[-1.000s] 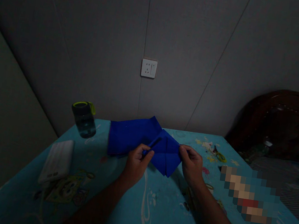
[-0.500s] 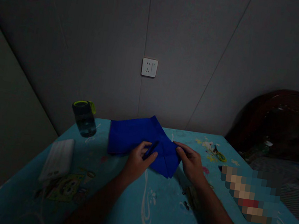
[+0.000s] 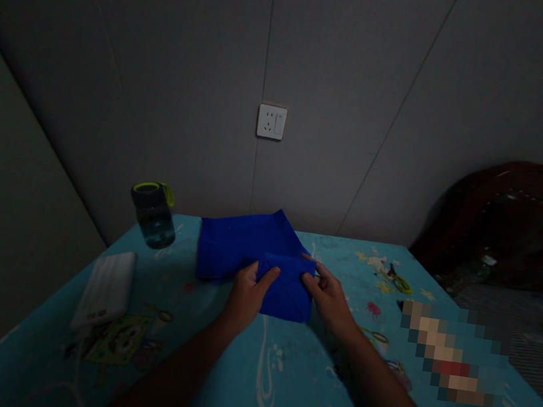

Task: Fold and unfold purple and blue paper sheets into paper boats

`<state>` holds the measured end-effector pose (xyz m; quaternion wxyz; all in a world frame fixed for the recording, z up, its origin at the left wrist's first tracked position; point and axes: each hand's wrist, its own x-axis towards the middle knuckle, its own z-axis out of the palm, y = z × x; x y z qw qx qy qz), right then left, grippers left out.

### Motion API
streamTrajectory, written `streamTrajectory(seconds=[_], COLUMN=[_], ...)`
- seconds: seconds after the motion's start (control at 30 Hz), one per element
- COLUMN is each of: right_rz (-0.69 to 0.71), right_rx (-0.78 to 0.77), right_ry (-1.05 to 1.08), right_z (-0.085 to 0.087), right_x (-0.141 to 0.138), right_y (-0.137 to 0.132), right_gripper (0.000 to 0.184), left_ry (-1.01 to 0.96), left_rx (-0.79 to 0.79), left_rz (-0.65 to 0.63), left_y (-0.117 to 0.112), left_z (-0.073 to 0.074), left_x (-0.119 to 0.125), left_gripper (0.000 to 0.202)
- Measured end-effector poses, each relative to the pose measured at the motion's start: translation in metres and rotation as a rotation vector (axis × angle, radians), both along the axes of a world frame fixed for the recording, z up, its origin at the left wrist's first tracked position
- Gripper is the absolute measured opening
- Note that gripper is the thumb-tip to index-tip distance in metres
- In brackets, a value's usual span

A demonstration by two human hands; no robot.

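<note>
A blue cloth (image 3: 235,247) lies on the table in front of me, its larger part flat toward the wall. Its near end, or a separate blue piece lying against it, is a small rectangle with crossing creases, held between my hands; I cannot tell whether the two parts join. My left hand (image 3: 244,299) grips the left edge, thumb on top and fingers hidden behind. On the right edge, my right hand (image 3: 333,304) pinches the upper corner, thumb in front and fingers behind.
A dark water bottle (image 3: 153,217) with a green rim stands at the back left. Nearer, a white power bank (image 3: 105,291) has a cable attached. A blurred-out flat object (image 3: 446,363) lies at the right of the patterned blue table (image 3: 225,386). The wall holds a socket (image 3: 271,122).
The near part of the blue cloth has turned from a slanted, pointed shape to a squared rectangle facing me. My right hand has moved slightly left and down; my left thumb now presses on the cloth.
</note>
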<state>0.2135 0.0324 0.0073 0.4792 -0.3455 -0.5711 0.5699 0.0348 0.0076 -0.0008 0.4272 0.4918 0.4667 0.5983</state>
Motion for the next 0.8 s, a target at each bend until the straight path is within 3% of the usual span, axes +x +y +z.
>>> streamTrajectory(seconds=[0.1, 0.2, 0.53, 0.8], right_rz=[0.138, 0.162, 0.2, 0.21], right_rx=[-0.007, 0.0, 0.022, 0.1], right_ry=[-0.024, -0.042, 0.03, -0.07], right_z=[0.0009, 0.0008, -0.0022, -0.0072], right_x=[-0.0053, -0.0081, -0.0038, 0.0004], right_y=[-0.0048, -0.0077, -0.005, -0.0032], right_gripper=[0.044, 0.036, 0.031, 0.033], left_ry=[-0.009, -0.008, -0.112, -0.045], left_rx=[0.011, 0.026, -0.039, -0.283], left_rz=[0.112, 0.148, 0.048, -0.02], left_y=[0.0021, 0.0029, -0.0046, -0.0039], left_z=[0.0018, 0.003, 0.0051, -0.0016], left_x=[-0.0028, -0.0037, 0.003, 0.0015], left_gripper=[0.035, 0.035, 0.048, 0.05])
